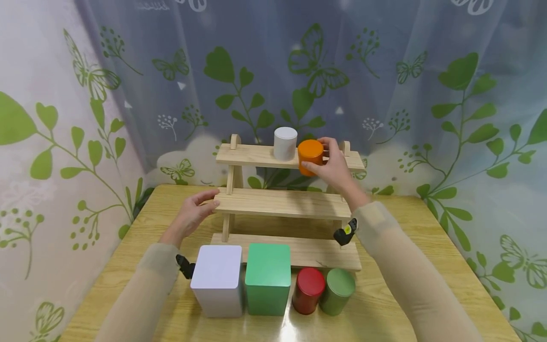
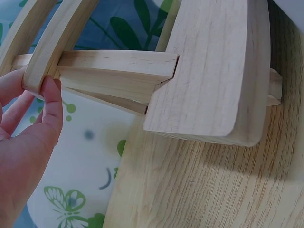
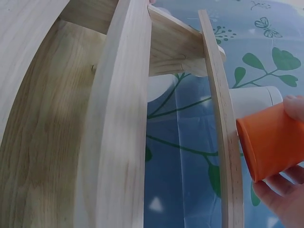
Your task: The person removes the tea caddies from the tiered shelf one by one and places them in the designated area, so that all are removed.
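A three-step wooden shelf rack stands on the table. My left hand grips the left end of its middle board, and the left wrist view shows the thumb and fingers pinching that board's end. My right hand holds an orange canister from its right side. The canister is at the front edge of the top board; in the right wrist view, the orange canister is tilted, and I cannot tell whether it touches the board. A white round canister stands on the top board just left of it.
In front of the bottom board stand a white box, a green box, a red canister and a light green canister in a row. A patterned curtain hangs close behind the rack.
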Demonstrator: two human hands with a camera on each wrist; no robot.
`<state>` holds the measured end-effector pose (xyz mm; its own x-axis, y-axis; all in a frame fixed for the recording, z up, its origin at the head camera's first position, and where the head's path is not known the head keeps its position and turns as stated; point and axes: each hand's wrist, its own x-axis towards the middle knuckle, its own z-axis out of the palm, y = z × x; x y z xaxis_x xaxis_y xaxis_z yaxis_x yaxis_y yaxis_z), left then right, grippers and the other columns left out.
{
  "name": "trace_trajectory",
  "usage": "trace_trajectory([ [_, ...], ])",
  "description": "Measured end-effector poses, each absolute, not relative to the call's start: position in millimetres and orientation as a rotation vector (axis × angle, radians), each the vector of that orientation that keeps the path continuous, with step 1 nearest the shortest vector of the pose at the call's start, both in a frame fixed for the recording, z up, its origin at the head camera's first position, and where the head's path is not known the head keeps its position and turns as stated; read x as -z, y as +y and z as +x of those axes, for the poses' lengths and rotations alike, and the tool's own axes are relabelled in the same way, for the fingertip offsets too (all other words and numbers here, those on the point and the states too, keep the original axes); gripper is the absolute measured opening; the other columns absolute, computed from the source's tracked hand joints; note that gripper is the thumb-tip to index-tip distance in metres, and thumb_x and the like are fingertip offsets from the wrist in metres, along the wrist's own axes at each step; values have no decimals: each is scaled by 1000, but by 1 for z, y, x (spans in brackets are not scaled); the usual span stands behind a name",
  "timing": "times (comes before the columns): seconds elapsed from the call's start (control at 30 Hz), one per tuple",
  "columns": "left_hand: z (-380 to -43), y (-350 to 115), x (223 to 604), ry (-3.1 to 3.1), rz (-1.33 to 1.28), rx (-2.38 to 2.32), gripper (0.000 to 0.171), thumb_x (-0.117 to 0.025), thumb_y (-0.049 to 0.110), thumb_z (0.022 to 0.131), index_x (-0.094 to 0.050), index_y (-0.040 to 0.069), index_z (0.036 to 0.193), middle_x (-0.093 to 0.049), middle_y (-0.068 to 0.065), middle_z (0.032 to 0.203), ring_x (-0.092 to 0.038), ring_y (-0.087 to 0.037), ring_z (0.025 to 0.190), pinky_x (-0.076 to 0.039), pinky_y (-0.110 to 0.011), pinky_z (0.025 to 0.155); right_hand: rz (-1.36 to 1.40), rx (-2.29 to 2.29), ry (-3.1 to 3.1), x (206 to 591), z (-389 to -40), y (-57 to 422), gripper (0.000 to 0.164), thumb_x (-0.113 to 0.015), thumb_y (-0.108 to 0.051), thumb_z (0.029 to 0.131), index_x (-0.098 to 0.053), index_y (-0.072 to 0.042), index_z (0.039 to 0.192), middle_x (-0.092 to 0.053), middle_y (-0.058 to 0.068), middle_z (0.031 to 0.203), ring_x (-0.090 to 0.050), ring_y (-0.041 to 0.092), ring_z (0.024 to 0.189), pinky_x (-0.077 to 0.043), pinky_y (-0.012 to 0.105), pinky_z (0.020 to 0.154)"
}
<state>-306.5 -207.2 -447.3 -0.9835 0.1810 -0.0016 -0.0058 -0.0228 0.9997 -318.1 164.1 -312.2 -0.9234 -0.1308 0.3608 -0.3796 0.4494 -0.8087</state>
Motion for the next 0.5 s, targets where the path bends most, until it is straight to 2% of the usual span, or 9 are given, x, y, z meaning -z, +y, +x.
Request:
trace_trajectory([
  [0.5,-306,-206,447,2087,183,-2166,51,-63,12,90,-44,3,136,-39,-13,137,-54,-14,103,-47,-22,84,519,-1477,-2409,325,-302,169,69,-78,-19,77,-36,-7,130,-47,13,121,-49,28,107,-43,44,90],
])
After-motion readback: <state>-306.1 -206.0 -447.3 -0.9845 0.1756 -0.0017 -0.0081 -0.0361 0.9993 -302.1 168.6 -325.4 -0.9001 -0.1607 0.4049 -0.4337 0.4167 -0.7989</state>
